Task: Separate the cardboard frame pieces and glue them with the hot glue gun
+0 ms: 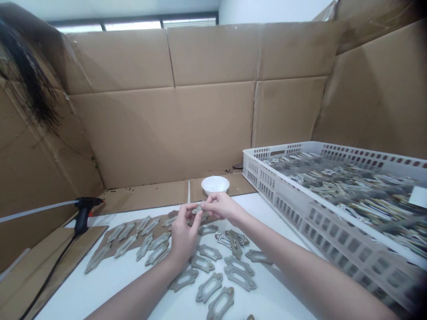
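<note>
A small grey-beige piece is between the fingertips of both hands, above the far part of the white table. My left hand pinches it from the left with thumb and fingers. Reaching in from the right, my right hand has its fingers closed at the piece's other side; its exact outline is partly hidden. Around the hands lie several flat oblong frames with open centres, such as one near frame. Darker pieces with white scroll patterns lie overlapped to the right of my left hand.
Just beyond the hands stands a white bowl. A black glue gun with a glue stick and cord is at the left on cardboard. A white plastic crate full of sorted pieces takes up the right. Cardboard walls enclose the table.
</note>
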Demonstrator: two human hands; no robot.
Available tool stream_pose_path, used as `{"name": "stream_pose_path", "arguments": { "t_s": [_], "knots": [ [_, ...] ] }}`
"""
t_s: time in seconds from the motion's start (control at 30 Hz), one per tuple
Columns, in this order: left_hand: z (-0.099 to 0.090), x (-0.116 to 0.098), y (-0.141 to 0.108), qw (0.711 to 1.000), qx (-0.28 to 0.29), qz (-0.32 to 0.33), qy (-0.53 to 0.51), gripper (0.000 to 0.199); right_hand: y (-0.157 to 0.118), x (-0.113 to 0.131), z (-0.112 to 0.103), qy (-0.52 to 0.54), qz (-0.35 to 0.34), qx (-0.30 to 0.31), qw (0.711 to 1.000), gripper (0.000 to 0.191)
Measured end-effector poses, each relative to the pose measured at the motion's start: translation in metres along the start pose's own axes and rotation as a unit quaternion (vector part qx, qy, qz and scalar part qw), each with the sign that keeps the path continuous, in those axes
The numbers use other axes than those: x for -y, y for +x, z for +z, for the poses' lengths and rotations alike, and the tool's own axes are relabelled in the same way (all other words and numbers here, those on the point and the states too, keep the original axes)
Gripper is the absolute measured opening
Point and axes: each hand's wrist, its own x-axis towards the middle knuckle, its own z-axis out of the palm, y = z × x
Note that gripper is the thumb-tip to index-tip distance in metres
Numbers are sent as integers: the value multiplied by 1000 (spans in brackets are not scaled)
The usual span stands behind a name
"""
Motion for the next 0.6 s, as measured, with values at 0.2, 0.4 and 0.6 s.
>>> {"name": "stream_pose_path", "arguments": {
  "t_s": [0.2,0.4,0.6],
  "knots": [
    [2,3,-3,1000,-5,1,-4,21,-5,6,4,-27,-4,-35,999,21],
    [2,5,-4,1000,-4,-4,6,20,-5,5,7,-47,-4,-65,997,22],
    [3,7,-4,1000,-8,0,-17,20,-4,5,6,-35,14,-62,997,30]
  ]
}}
